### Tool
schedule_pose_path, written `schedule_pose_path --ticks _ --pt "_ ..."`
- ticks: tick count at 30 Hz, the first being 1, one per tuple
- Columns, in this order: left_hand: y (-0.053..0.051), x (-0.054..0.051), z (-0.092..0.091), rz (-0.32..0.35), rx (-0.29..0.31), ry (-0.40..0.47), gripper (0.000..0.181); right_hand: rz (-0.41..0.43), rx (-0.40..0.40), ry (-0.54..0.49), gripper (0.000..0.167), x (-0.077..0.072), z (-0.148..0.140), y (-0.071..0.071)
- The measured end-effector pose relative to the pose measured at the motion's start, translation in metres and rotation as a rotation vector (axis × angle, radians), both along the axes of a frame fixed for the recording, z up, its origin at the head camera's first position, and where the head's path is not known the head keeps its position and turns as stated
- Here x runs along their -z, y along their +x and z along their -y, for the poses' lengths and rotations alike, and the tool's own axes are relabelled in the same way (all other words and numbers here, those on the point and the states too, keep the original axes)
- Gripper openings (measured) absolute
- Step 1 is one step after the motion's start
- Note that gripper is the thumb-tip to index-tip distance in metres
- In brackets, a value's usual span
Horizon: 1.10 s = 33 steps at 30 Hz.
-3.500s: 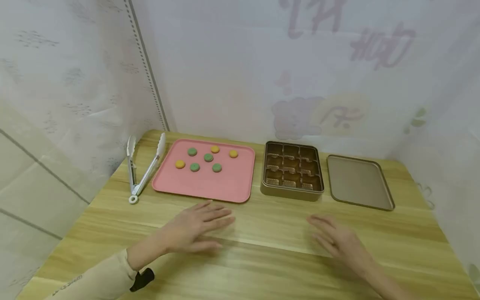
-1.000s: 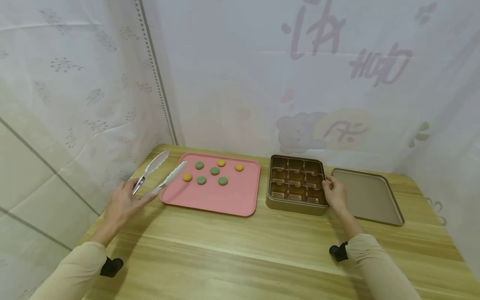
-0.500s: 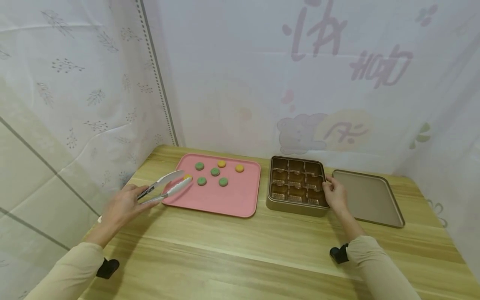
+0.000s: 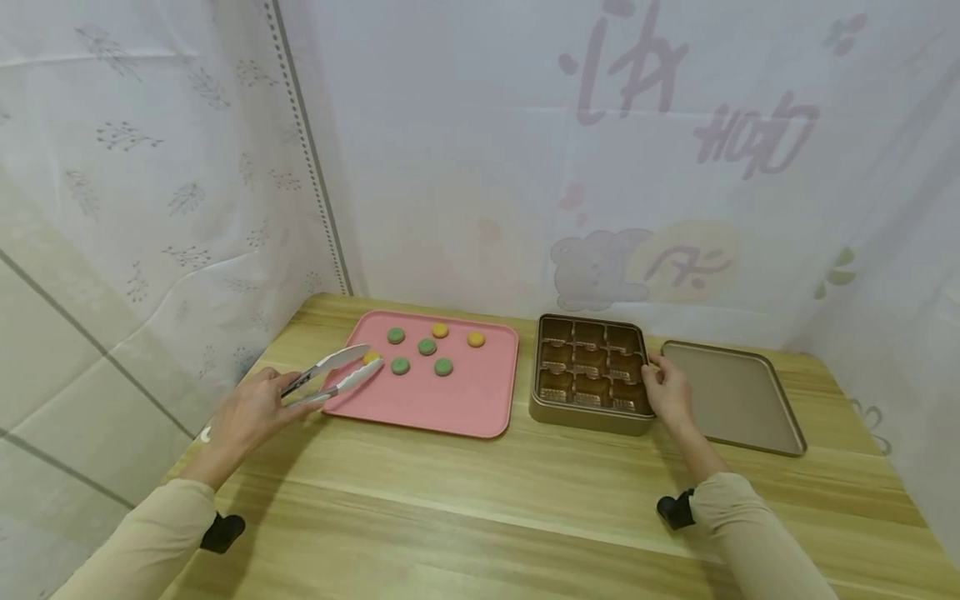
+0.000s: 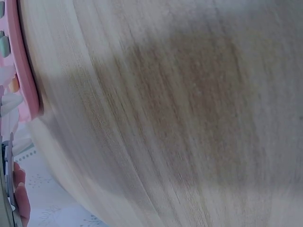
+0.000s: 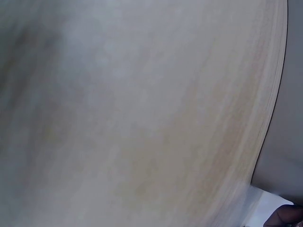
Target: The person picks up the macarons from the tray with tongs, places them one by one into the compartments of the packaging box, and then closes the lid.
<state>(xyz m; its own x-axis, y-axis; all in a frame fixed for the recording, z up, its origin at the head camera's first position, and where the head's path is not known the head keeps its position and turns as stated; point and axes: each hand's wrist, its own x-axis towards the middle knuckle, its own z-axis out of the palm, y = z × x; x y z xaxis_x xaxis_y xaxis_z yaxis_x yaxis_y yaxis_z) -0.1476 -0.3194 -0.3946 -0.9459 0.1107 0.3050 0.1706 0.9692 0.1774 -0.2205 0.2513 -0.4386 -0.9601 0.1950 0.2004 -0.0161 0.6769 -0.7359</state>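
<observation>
My left hand point(image 4: 247, 417) grips silver tongs point(image 4: 351, 382) with pale scalloped tips, which reach over the left part of a pink tray point(image 4: 442, 408). A yellow macaron point(image 4: 371, 357) lies between the parted tips; whether they touch it I cannot tell. Several green macarons point(image 4: 400, 366) and two more yellow ones point(image 4: 439, 331) lie on the same tray. With its thumb and fingers, my right hand point(image 4: 670, 396) holds the right rim of a brown box point(image 4: 588, 419) fitted with a divided insert. In the left wrist view, fingertips point(image 5: 21, 196) show beside the tongs at the left edge.
To the right of the box lies a flat brown lid point(image 4: 738, 400), partly behind the right hand. All of it stands on a wooden table point(image 4: 450, 517). Patterned white sheeting point(image 4: 450, 150) hangs behind and at the sides.
Both hands have come from over the table's front to the tongs and the box. Tongs, lifted by the left hand, have moved right over the tray, around a yellow macaron. Lately the right hand stays put.
</observation>
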Motion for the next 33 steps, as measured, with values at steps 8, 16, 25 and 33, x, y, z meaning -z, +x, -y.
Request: schedule_pose_path --ticks 8,16,25,33 --pt "-0.001 -0.003 -0.001 0.054 -0.002 0.002 0.050 -0.006 0.000 0.002 0.035 -0.001 0.000 0.001" --pt "-0.003 -0.006 -0.002 0.104 -0.009 0.002 0.052 0.002 0.002 -0.005 0.036 -0.002 0.001 0.001" --pt "-0.002 -0.007 -0.004 0.106 -0.010 0.024 0.057 0.007 -0.002 0.002 0.035 -0.002 0.003 -0.001" --pt "-0.003 -0.013 -0.027 -0.001 0.056 0.069 0.056 0.011 -0.008 -0.019 0.035 -0.002 0.001 -0.001"
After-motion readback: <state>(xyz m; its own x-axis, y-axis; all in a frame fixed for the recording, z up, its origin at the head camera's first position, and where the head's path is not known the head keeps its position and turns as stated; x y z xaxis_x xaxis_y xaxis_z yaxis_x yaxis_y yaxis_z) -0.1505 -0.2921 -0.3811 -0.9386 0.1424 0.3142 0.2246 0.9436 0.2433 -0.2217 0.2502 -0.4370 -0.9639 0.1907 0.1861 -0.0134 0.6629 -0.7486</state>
